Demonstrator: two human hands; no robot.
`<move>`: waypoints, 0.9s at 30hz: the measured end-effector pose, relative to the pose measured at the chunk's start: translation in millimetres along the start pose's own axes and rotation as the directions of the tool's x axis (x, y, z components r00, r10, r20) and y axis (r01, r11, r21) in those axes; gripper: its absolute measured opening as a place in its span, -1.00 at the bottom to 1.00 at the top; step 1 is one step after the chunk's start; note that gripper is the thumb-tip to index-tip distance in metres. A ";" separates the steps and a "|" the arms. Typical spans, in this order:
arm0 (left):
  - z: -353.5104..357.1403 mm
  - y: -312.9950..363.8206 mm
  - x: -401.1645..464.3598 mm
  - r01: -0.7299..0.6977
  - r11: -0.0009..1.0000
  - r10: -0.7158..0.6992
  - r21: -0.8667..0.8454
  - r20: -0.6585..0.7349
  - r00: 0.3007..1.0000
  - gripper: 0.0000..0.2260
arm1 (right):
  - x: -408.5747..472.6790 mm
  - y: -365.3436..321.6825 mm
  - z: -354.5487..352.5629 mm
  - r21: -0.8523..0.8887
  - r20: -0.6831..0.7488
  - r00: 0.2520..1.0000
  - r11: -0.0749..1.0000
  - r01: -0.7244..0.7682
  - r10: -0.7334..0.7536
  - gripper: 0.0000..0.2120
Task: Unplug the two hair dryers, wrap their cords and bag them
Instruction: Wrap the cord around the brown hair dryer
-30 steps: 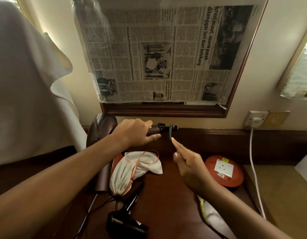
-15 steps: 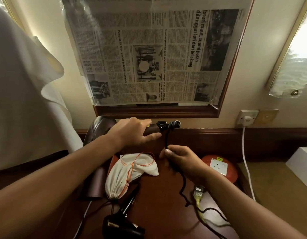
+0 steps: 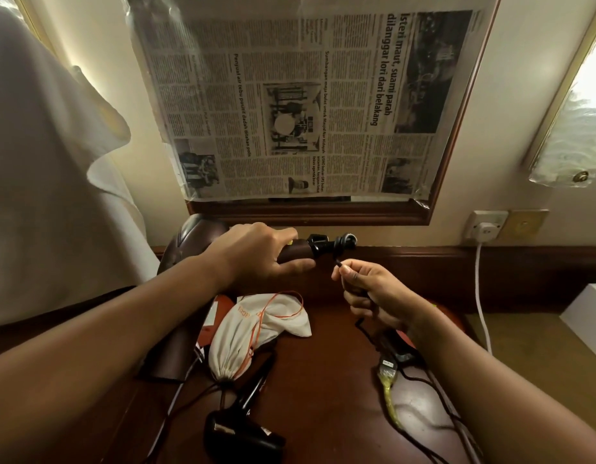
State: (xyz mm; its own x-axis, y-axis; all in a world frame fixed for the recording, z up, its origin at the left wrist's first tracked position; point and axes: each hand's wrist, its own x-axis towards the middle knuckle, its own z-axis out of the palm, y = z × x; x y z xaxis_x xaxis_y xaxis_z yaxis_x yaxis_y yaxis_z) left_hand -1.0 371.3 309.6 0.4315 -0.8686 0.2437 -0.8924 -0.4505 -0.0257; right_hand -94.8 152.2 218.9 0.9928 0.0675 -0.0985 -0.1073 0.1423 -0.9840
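A: Hands first, how are they?
B: Left hand (image 3: 256, 254) grips the handle of the brown hair dryer (image 3: 196, 242), held above the desk (image 3: 323, 380). Right hand (image 3: 373, 293) pinches its black cord (image 3: 343, 244), coiled at the handle end.
A: And the other dryer?
B: Black hair dryer (image 3: 243, 433) lies at the desk's near edge, beside the white drawstring bag (image 3: 249, 333).

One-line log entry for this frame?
step: cord wrap | left hand: holds brown hair dryer handle | right hand: pinches black cord | white drawstring bag: on desk
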 end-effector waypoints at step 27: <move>18.7 23.3 7.8 0.027 0.963 -0.080 0.270 0.187 0.979 -0.55 | -6.9 -88.4 8.7 -0.897 -0.063 0.851 0.404 0.181 -0.521 -0.94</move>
State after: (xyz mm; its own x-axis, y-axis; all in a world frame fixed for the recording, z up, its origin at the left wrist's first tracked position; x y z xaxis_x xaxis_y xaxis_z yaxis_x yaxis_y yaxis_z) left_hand -15.9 350.2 292.8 0.5182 -0.8532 0.0593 -0.8118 -0.5125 -0.2799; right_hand -92.6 147.7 307.8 0.9043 -0.0785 0.4196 0.1836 -0.8159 -0.5483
